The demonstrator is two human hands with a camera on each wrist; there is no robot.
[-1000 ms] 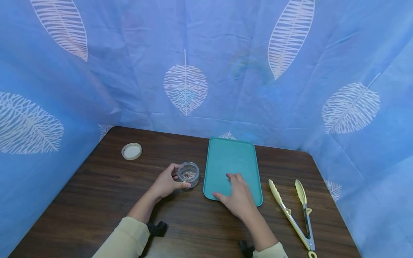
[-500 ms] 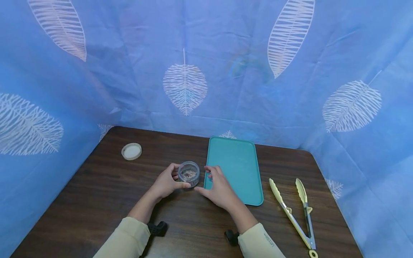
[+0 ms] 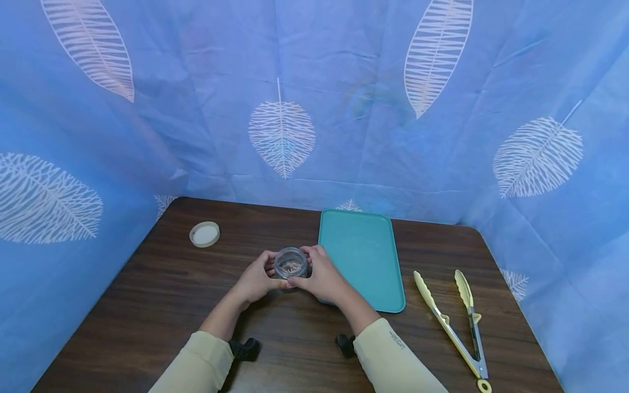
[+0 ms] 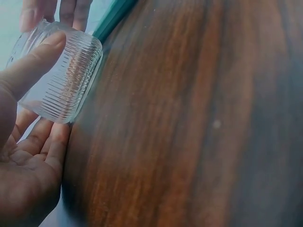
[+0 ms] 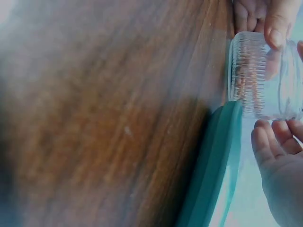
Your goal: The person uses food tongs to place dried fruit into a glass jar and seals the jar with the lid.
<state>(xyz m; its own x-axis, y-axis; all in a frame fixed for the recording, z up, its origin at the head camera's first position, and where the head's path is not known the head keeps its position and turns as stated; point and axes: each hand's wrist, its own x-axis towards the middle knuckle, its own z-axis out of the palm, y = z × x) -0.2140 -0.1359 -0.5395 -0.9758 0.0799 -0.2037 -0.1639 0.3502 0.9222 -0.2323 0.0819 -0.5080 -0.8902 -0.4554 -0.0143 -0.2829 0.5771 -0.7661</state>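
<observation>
A clear ribbed jar stands upright in the middle of the table, its top uncovered. Small brownish bits, too small to identify, lie at its bottom. My left hand grips its left side, the thumb across the near face and the fingers behind. From the other side my right hand curls round the jar, and both thumbs come close together at the front. Up close in the left wrist view, the left thumb lies flat on the jar wall. A round pale lid rests on the table, far left.
Right beside the jar is a teal tray, partly behind my right hand. Farther right lie spread tongs with pale yellow tips. A blue leaf-patterned cloth hangs behind the dark wooden table.
My right hand has moved left from over the tray to the jar and now holds its right side. The left hand has stayed on the jar, which stands in place.
</observation>
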